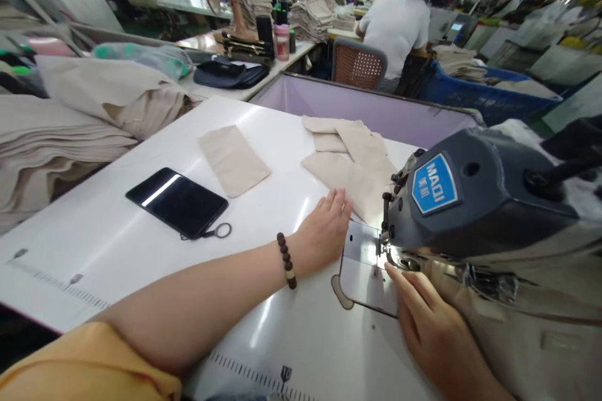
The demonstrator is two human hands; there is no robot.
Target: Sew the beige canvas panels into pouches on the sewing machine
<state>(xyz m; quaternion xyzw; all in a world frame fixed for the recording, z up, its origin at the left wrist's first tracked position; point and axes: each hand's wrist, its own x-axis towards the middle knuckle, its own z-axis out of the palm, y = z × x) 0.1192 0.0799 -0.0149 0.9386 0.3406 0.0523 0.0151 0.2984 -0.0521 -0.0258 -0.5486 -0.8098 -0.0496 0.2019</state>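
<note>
My left hand (324,232), with a dark bead bracelet (286,260) at the wrist, lies flat on the white table left of the needle plate (364,266). Its fingertips reach the near edge of some beige fabric pieces (357,169), which overlap behind the needle. On the right, my right hand (433,319) rests by the plate's right side. Its fingers are stretched out, the index fingertip just in front of the presser foot (382,244) of the sewing machine (484,194). No cloth shows in its fingers.
A tablet-like black phone (179,200) with a ring strap (222,230) and a single beige fabric piece (235,161) lie on the table's left half. Stacked beige cloth (51,150) stands at far left. Behind the lilac partition (357,106), a person in white (397,25) sits near a blue bin (493,97).
</note>
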